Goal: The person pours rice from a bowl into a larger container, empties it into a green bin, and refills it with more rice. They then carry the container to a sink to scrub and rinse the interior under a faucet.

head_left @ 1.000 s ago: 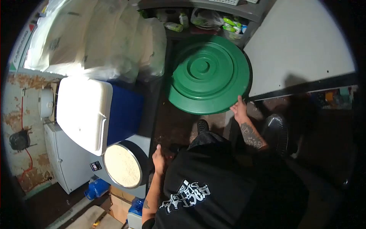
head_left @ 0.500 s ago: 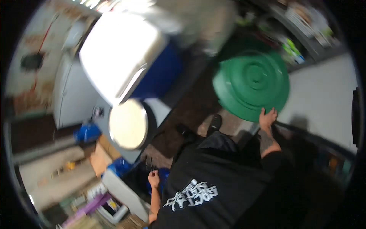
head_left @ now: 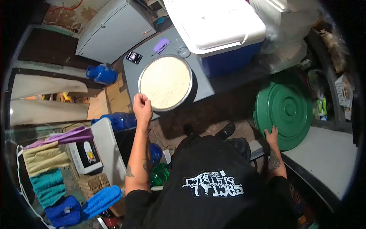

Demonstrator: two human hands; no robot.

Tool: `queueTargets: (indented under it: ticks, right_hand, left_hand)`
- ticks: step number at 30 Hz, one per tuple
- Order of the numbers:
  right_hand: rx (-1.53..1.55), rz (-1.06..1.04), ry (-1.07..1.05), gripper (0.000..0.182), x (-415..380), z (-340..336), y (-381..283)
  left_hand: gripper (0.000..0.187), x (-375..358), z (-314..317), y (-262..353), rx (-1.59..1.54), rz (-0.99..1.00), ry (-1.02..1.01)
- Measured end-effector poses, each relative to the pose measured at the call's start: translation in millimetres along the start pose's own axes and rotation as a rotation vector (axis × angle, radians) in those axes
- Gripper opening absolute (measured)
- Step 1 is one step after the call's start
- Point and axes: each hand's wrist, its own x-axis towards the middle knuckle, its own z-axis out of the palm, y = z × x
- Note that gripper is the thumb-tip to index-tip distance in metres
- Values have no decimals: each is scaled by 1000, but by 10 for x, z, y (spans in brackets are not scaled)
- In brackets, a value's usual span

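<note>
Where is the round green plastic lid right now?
The round green plastic lid is at the right of the head view, with the bare right hand at its lower-left edge and a white perforated plastic basket further right.

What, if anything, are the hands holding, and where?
The right hand holds the green lid by its near rim; the left hand, curled, shows nothing in it.

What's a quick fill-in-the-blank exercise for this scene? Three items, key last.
1. The right hand touches a round lid that is ___ in colour.
2. The cooler has a white top and a ___ body.
3. Nearest the bowl is the person's ___ hand.

Missing words: green; blue; left
</note>
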Motion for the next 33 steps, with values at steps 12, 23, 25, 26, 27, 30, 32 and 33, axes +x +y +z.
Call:
queueTargets:
  ticks: [12, 23, 25, 26, 27, 30, 32, 33]
  right_hand:
    - [656, 58, 220, 14, -1405, 685, -725]
    - [770, -41, 98, 34, -1467, 499, -2513]
    - [795, -167, 1, 33, -1195, 543, -2999]
    - [781, -273, -46, 31, -1044, 610, -3268]
    - [777, -376, -92, 29, -897, 703, -3535]
    - [671, -505, -66, 31, -594, 980, -4287]
    - [731, -496, -107, 32, -419, 1105, -4668]
    - [737, -478, -94, 31, -361, 1175, -4795]
  left_hand:
    - [24, 772, 256, -914, -152, 285, -284]
    - [22, 870, -419, -1233, -87, -394, -361]
    - [20, 909, -406, -1398, -92, -314, -400]
    - [20, 872, -339, -1499, -121, -168, -367]
    - [20, 848, -294, -1556, -143, -17, -338]
    - [28, 956, -377, -1335, -69, 5, -375]
    - [19, 1067, -401, -1428, -97, -183, -337]
    - [16, 1110, -410, -1514, -163, -320, -324]
